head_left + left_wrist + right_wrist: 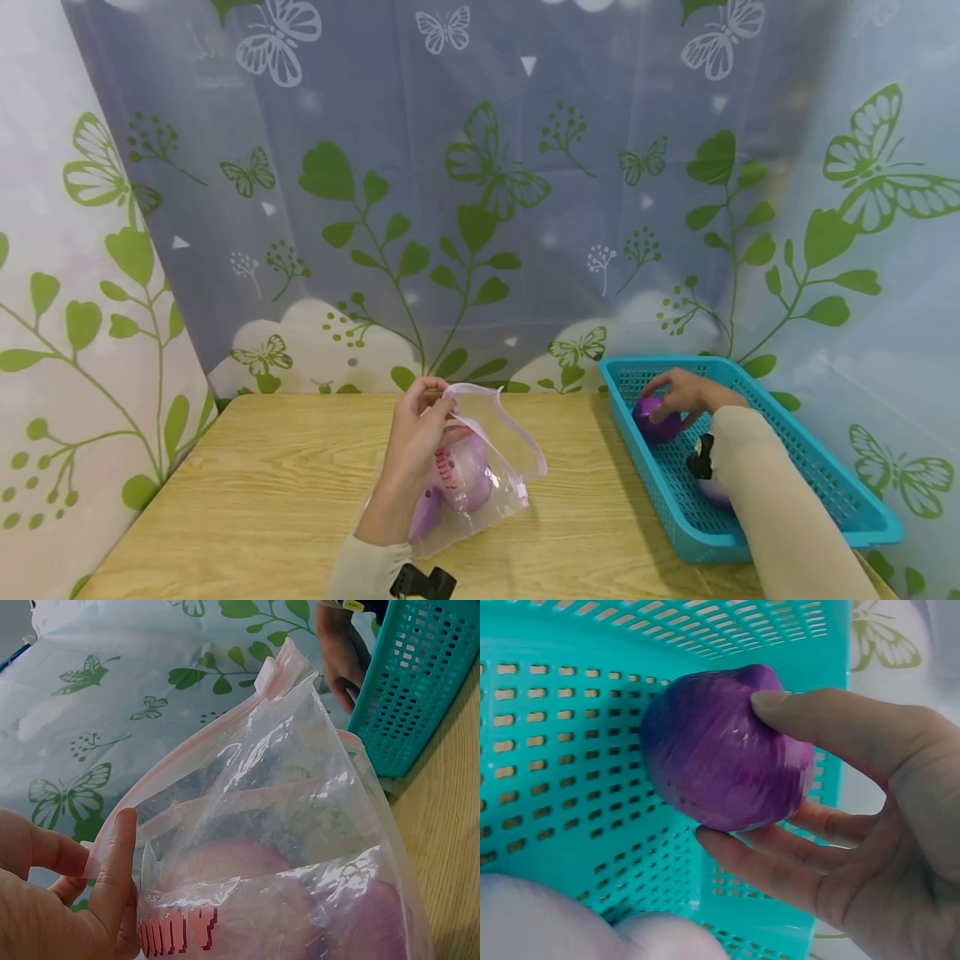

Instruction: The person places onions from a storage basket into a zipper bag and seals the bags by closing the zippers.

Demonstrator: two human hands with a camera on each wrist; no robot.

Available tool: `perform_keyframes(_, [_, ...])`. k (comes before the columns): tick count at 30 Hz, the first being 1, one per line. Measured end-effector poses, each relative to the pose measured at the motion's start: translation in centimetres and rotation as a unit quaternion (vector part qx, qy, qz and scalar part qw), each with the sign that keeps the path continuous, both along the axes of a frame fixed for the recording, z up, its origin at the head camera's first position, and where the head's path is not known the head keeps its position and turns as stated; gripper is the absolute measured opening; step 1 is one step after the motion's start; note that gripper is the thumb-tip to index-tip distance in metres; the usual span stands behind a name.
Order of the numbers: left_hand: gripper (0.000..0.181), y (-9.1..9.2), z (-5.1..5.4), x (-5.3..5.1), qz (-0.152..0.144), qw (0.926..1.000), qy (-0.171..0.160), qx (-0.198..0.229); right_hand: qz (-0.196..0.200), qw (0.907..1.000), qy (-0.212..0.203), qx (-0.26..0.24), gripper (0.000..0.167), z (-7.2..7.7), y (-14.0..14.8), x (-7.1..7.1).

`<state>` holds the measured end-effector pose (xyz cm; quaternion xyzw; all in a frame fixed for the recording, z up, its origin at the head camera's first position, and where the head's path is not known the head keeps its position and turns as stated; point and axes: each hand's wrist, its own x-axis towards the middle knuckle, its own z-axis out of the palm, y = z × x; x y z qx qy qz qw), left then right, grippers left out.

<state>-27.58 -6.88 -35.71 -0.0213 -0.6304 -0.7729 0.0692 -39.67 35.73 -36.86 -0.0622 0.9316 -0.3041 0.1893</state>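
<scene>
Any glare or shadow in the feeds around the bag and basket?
Head: small bright glints on the clear bag, a soft shadow on the table left of the basket; left wrist: white glare streaks across the bag, its contents hazy behind the film; right wrist: faint highlights on the purple round item, pale shapes cut off at the bottom edge.

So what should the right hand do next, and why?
Probably lift the round purple item out of the turquoise basket: the right hand grips it, while the left hand pinches the open clear bag by its rim.
</scene>
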Motion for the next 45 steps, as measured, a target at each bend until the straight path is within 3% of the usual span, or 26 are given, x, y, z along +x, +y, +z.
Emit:
perform_keyframes(9, [0.009,0.0,0.0,0.1,0.000,1.0000,0.005,0.000,0.019,0.9997,-0.005,0.013,0.060,1.5,-0.2,0.3])
perform_keyframes(18, [0.011,-0.1,0.0,0.0,-0.001,1.0000,0.004,0.000,0.044,0.9990,0.003,-0.010,0.059,3.1,-0.5,0.7])
perform_keyframes(35, [0.010,0.0,0.0,0.0,0.001,1.0000,0.000,0.002,0.049,0.9983,0.029,0.015,0.058,5.2,-1.7,1.6])
perform_keyframes(45, [0.008,0.0,0.0,0.0,-0.002,1.0000,-0.001,0.001,0.067,0.9920,0.094,0.053,0.056,6.3,-3.2,2.5])
